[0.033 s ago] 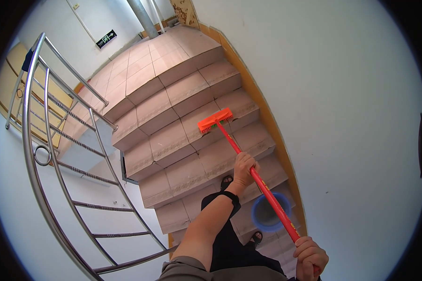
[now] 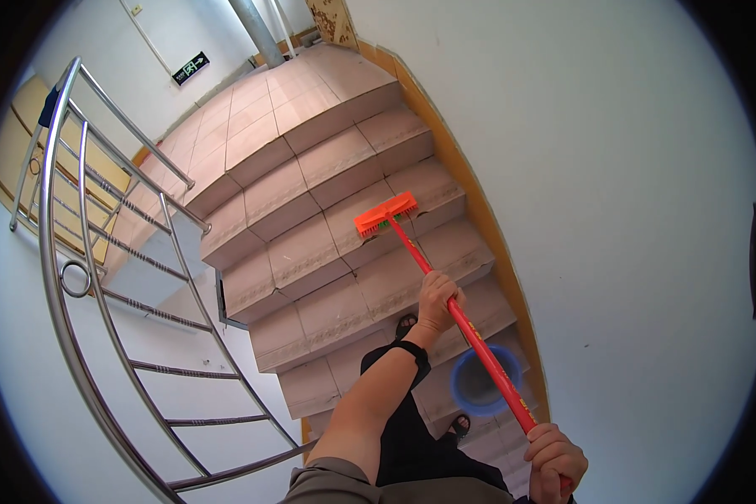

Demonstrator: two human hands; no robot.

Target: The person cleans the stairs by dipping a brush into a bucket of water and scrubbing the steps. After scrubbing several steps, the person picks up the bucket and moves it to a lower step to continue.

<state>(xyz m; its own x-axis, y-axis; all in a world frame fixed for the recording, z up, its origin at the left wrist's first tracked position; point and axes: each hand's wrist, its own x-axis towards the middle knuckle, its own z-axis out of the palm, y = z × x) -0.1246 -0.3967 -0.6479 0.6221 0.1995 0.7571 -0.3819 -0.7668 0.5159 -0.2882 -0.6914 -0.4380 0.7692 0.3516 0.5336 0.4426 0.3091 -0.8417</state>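
A long-handled scrub brush with an orange head and dark and green bristles (image 2: 385,216) rests near the front edge of a tiled step. Its red pole (image 2: 484,351) slants down toward me at the lower right. Partway along the pole, my left hand (image 2: 439,300) is wrapped round it. At the near end my right hand (image 2: 556,461) grips the same pole, fingers closed. Behind the pole, on a lower step by the wall, stands a round blue-rimmed bucket (image 2: 464,403); the pole hides part of it.
Pinkish tiled stairs (image 2: 315,248) climb to a landing (image 2: 265,105) with a grey pipe (image 2: 257,34). A curved metal railing (image 2: 59,244) bounds the left, a white wall (image 2: 622,210) the right. My sandalled feet (image 2: 459,426) stand on the lower steps.
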